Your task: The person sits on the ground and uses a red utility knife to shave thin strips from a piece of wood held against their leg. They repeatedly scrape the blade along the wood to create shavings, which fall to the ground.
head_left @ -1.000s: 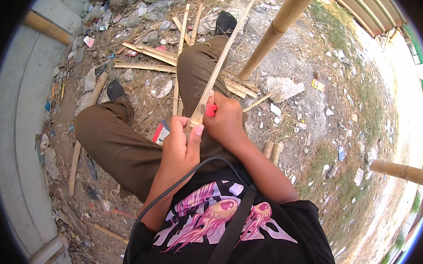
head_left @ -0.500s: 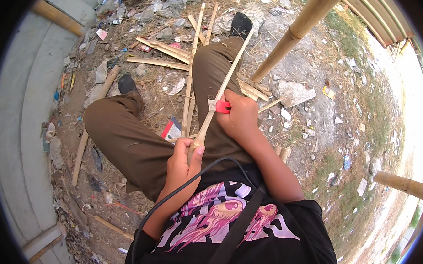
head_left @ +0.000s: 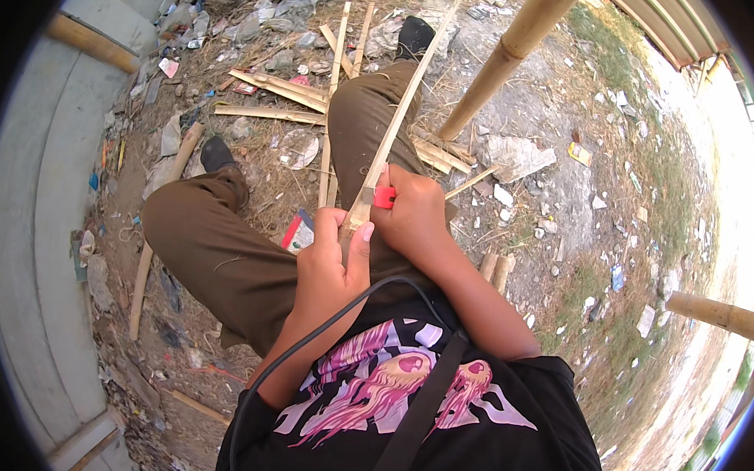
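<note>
A long, pale bamboo strip slants from my lap up past my right knee. My left hand pinches its lower end between thumb and fingers. Close by, my right hand is closed around a small knife with a red handle. Its short grey blade lies across the strip, just above my left fingertips. Most of the handle is hidden inside my right fist.
Split bamboo pieces lie on the littered ground between and beyond my feet. An upright bamboo pole stands beyond my right hand. A grey wall runs along the left. A black cable loops over my left forearm.
My right hand and the knife have come down the strip toward my left hand. My left hand and the strip have shifted a little upward in the view, so the hands are closer together.
</note>
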The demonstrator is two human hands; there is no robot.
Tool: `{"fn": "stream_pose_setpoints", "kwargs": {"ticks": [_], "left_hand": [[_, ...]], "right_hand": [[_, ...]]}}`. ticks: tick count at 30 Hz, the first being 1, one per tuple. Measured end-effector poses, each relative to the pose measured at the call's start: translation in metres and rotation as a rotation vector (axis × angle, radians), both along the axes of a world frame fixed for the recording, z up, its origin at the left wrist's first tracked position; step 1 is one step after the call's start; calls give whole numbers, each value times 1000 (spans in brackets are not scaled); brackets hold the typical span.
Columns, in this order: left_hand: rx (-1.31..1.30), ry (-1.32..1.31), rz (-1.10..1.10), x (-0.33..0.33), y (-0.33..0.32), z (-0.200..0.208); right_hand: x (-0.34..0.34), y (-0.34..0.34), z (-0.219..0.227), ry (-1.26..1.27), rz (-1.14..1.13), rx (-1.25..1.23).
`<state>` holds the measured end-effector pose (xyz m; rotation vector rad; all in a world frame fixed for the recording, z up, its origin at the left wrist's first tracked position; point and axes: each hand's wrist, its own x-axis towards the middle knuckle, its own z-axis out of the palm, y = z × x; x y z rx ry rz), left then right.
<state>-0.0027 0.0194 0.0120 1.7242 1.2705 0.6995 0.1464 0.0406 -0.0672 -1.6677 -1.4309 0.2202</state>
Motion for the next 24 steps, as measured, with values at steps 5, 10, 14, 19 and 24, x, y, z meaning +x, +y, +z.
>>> {"fn": "stream_pose_setpoints", "kwargs": {"ticks": [5, 10, 14, 19, 24], "left_hand": [[-30, -3, -14, -2, -5, 3], [-91, 57, -52, -5, -20, 6], [-183, 15, -255, -17, -53, 13], [-179, -35, -15, -28, -34, 7], [-300, -247, 26, -31, -16, -17]], "right_hand": [[-1, 1, -2, 18, -21, 27], [10, 8, -1, 224, -90, -52], [50, 40, -17, 465, -331, -140], [66, 29, -34, 893, -238, -161], [30, -1, 20, 429, -6, -161]]}}
